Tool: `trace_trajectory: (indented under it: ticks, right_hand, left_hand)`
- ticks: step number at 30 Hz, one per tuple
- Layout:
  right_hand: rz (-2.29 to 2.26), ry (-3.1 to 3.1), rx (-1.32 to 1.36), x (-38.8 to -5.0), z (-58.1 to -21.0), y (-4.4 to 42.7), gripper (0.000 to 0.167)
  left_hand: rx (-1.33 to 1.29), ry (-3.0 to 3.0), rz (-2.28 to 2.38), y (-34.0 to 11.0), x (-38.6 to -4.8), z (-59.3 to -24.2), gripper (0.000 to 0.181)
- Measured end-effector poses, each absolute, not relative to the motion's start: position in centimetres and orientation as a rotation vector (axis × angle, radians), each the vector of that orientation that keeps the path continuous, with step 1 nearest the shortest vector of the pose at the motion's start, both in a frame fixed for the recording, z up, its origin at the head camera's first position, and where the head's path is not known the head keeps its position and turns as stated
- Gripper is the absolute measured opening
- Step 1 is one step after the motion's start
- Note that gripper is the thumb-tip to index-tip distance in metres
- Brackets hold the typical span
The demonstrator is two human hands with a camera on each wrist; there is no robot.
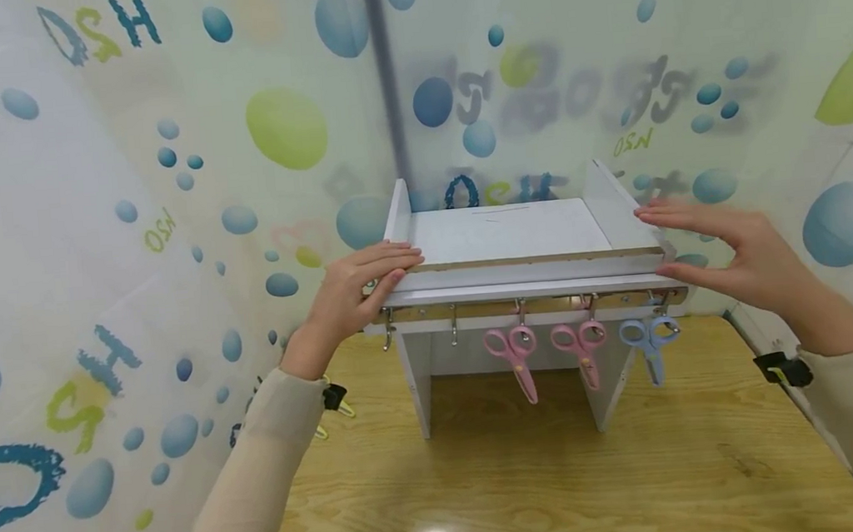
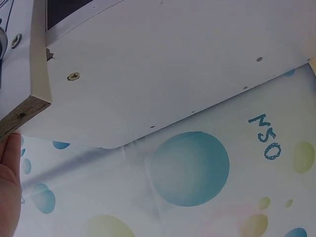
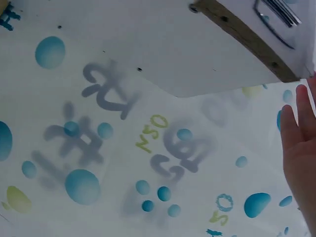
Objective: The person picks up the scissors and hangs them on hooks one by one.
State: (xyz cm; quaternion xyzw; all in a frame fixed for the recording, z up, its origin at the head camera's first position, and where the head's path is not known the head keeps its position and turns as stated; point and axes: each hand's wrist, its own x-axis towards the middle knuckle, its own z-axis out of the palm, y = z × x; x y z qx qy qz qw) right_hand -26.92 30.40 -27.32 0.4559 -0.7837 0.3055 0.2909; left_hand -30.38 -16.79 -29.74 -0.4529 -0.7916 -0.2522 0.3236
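Note:
A white wooden shelf (image 1: pixel 517 274) stands on the table, with a row of metal hooks (image 1: pixel 454 327) along its front rail. Two pink pairs of scissors (image 1: pixel 522 365) (image 1: pixel 586 357) and one blue pair of scissors (image 1: pixel 653 350) hang from hooks towards the right; two hooks at the left hold nothing. My left hand (image 1: pixel 349 293) rests on the shelf's left front corner, its fingers extended over the top. At the right end, my right hand (image 1: pixel 749 253) has its fingers extended and thumb apart, beside the side panel (image 1: pixel 621 209); whether every fingertip touches is unclear.
The wood-grain table (image 1: pixel 519 492) spreads out in front of the shelf. Behind and to the left hangs a patterned sheet (image 1: pixel 175 319) with coloured dots. Yellow-green handles (image 1: pixel 345 408) show partly behind my left wrist.

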Motion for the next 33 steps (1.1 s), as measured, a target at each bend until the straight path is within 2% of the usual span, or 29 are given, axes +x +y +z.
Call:
trace_trajectory:
  ticks: [7, 11, 16, 22, 26, 33]
  right_hand:
    - [1.062, -2.042, 1.252, -28.2, -30.1, 30.5, 0.044]
    - [1.148, -2.010, 1.267, -28.4, -30.6, 30.2, 0.043]
    - [1.105, -2.044, 1.232, -28.4, -30.6, 30.1, 0.044]
    - [1.068, -2.104, 1.171, -28.3, -30.5, 30.2, 0.053]
    - [1.071, -2.101, 1.162, -28.2, -30.5, 30.2, 0.053]
    - [1.085, -2.108, 1.165, -28.1, -30.6, 29.9, 0.053]
  left_hand:
    - [-1.193, -2.085, -0.703, -16.2, -30.3, -29.7, 0.027]
    - [-1.096, -2.126, -0.781, -16.5, -29.4, -29.8, 0.033]
    - [-0.828, -2.092, -1.060, -18.0, -27.6, -30.1, 0.038]
    - [-0.406, -1.925, -1.720, -21.8, -26.2, -30.9, 0.035]
    - [-0.168, -1.789, -2.218, -26.1, -26.0, -32.9, 0.047]
    - [0.296, -1.742, -2.707, -34.4, -25.7, -40.2, 0.024]
